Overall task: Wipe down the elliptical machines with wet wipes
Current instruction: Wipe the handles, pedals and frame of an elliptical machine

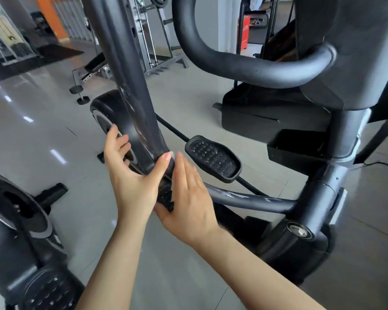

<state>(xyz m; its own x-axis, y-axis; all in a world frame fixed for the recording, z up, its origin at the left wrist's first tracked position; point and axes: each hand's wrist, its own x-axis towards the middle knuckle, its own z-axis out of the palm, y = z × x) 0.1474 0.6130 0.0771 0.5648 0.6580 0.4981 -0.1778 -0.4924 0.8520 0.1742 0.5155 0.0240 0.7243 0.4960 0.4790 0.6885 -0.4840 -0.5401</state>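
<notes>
- Elliptical machine (336,90), filling the right half of view: dark grey painted metal and moulded plastic, thick round column, smooth looped handlebar (244,63) of matte tubing curving from upper centre to the console housing.
- Floor (43,121): large glossy pale grey tiles, mirror-like, streaked with reflected ceiling lights; dark rubber matting at far left.
- Swing arm (130,86): long flattened dark tube running from top centre down to the hands, scuffed with pale scratches along its lower part, ending in a rounded tip.
- Second machine (20,231), lower left corner: rounded black housing with silver ring trim, studded pedal at bottom edge, blurred.
- Flywheel cover (105,113): bulbous black shell with a silver disc face, partly hidden behind the swing arm.
- Weight bench (94,63) and grey steel rack (152,41) in the background, a black dumbbell (78,95) on the tiles nearby; red box (245,32) further back.
- Far pedal (213,158): oval black rubber tray, raised rim, dimpled surface, just right of the hands.
- Left hand (132,175): fingers and thumb curled round the lower end of the swing arm, gripping it.
- Right hand (186,198): fingers straight and together, lying flat beside the arm's tip, thumb under a studded black part.
- Wet wipe: not discernible in either hand.
</notes>
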